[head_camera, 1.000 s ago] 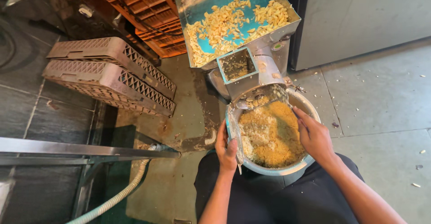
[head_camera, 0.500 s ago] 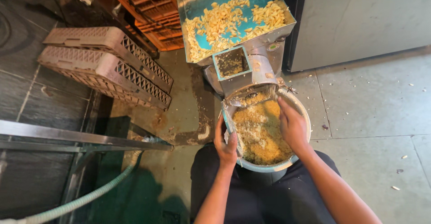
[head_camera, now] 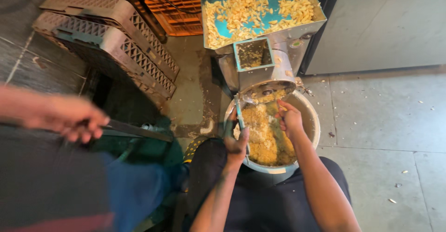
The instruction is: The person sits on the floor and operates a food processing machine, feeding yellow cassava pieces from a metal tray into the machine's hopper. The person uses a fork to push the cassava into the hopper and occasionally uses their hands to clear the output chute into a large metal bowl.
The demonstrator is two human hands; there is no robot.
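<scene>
A steel grinding machine (head_camera: 260, 74) stands on the floor, and its hopper (head_camera: 260, 9) is heaped with pale yellow pieces. Below its outlet sits a round metal bowl (head_camera: 313, 118) holding yellow mash (head_camera: 262, 136). My left hand (head_camera: 236, 144) grips the light-blue chute (head_camera: 240, 113) at the bowl's left side. Inside the bowl, just under the outlet, my right hand (head_camera: 290, 118) rests its fingertips on the mash and holds nothing. My dark-clothed knees are right below the bowl.
Two grey plastic crates (head_camera: 111, 41) lie tilted at the upper left, with an orange crate (head_camera: 174, 4) behind them. Another person's blurred hand (head_camera: 69, 116) and blue clothing (head_camera: 134, 185) fill the left foreground. A grey wall panel (head_camera: 385, 23) stands at the right, above floor tiles with scattered scraps.
The view has moved closer and shifted. Another person's hand and clothing have come in at the left. My right hand has moved from the bowl's right side up toward the outlet.
</scene>
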